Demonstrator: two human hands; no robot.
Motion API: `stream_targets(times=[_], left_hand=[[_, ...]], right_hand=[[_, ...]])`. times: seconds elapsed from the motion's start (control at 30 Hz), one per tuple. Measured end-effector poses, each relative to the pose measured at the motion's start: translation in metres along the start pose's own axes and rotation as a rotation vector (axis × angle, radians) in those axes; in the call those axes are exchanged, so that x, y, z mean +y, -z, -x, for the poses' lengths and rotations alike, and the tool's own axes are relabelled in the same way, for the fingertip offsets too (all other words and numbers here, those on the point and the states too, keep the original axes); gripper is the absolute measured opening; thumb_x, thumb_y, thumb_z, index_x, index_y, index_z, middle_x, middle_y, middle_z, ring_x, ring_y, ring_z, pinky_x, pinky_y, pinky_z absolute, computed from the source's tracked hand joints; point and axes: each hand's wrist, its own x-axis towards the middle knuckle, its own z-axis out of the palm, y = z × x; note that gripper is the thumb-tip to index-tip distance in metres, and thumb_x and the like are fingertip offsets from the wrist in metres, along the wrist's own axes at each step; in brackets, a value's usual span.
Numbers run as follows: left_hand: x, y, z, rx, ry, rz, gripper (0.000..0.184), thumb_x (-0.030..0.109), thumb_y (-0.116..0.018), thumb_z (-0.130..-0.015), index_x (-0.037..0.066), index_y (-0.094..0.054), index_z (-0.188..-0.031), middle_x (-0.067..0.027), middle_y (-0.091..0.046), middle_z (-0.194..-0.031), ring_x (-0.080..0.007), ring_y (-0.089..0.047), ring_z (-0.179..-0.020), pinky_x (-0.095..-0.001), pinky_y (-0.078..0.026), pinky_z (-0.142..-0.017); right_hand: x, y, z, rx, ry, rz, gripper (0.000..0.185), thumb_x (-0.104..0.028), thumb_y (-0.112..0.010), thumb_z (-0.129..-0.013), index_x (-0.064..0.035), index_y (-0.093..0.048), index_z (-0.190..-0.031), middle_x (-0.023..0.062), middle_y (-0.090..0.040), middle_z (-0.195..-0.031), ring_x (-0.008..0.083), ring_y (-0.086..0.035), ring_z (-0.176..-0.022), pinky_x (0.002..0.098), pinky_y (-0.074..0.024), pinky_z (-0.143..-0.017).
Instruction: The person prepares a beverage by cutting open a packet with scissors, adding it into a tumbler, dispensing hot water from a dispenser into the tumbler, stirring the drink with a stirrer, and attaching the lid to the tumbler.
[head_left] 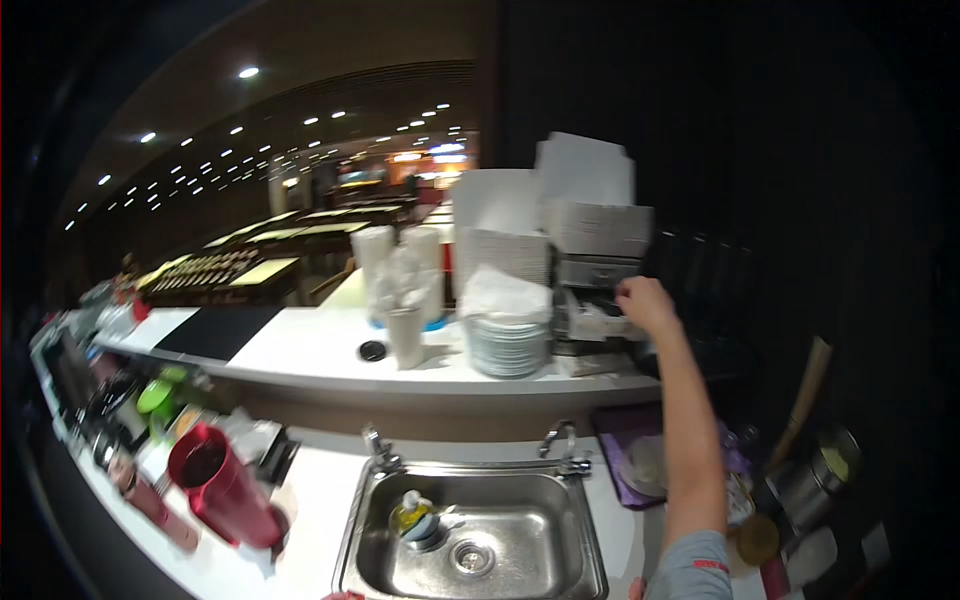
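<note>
My right hand (648, 302) reaches to the shelf with its fingers closed, at the right side of a small drawer unit (600, 273). What it holds, if anything, is too small to name. White packets or papers (597, 318) stick out of the open compartment beside its fingers. White foam boxes (600, 228) are stacked on top of the unit. Of my left hand, at most a small skin-coloured patch shows at the bottom edge; its fingers cannot be made out.
Stacked plates (507, 345) and white cups (405, 335) stand on the raised shelf (290, 345). Below is a steel sink (510, 520) with two taps and a yellow bottle (412, 515). A red pitcher (225, 490) stands left; a purple tray (620, 455) lies right.
</note>
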Motion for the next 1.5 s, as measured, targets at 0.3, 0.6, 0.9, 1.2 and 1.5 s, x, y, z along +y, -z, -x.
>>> stream_targets(times=[0.3, 0.6, 0.9, 1.2, 1.5], left_hand=[[-0.012, 0.046, 0.029, 0.119, -0.001, 0.097, 0.021, 0.018, -0.062, -0.089, -0.001, -0.066, -0.097, -0.0031, -0.064, -0.076, -0.0065, -0.056, -0.063, -0.0200, -0.044, -0.057], [-0.041, 0.068, 0.043, 0.145, -0.009, 0.466, 0.025, 0.021, -0.062, -0.091, -0.001, -0.061, -0.103, -0.0032, -0.062, -0.077, -0.0071, -0.056, -0.059, -0.0198, -0.044, -0.050], [-0.022, 0.123, 0.025, 0.042, -0.066, 0.414, 0.016, 0.014, -0.061, -0.089, -0.002, -0.063, -0.090, -0.0027, -0.059, -0.067, -0.0052, -0.051, -0.051, -0.0196, -0.044, -0.053], [0.024, 0.179, 0.020, 0.021, -0.105, 0.304, 0.018, 0.019, -0.063, -0.088, 0.002, -0.066, -0.084, -0.0003, -0.060, -0.066, -0.0040, -0.050, -0.048, -0.0177, -0.041, -0.048], [0.067, 0.177, 0.037, 0.013, -0.165, 0.048, 0.020, 0.015, -0.065, -0.087, -0.003, -0.065, -0.096, -0.0065, -0.067, -0.082, -0.0079, -0.060, -0.066, -0.0204, -0.049, -0.060]], right_hand=[[0.037, -0.062, -0.090, -0.305, 0.066, 0.483, 0.019, -0.013, -0.057, -0.075, -0.0017, -0.067, -0.086, 0.0231, -0.064, -0.094, 0.0340, -0.063, -0.088, 0.0447, -0.0498, -0.077], [0.036, -0.002, -0.040, -0.191, -0.133, 0.273, 0.026, -0.014, -0.059, -0.079, -0.0045, -0.057, -0.104, 0.0171, -0.062, -0.099, 0.0255, -0.059, -0.087, 0.0418, -0.0476, -0.074], [-0.020, 0.161, 0.106, -0.022, -0.298, -0.549, 0.041, -0.014, -0.062, -0.084, -0.0073, -0.046, -0.122, 0.0111, -0.061, -0.103, 0.0169, -0.055, -0.086, 0.0389, -0.0454, -0.071], [-0.249, 0.003, 0.292, -1.132, 0.284, -1.355, 0.086, -0.014, -0.077, -0.063, -0.0098, -0.032, -0.136, 0.0092, -0.047, -0.120, 0.0223, -0.057, -0.102, 0.0340, -0.0520, -0.078], [-0.426, -0.063, 0.373, -1.684, 0.602, -1.308, 0.079, -0.014, -0.073, -0.076, -0.0113, -0.027, -0.140, 0.0009, -0.049, -0.088, 0.0094, -0.049, -0.080, 0.0242, -0.0418, -0.070]])
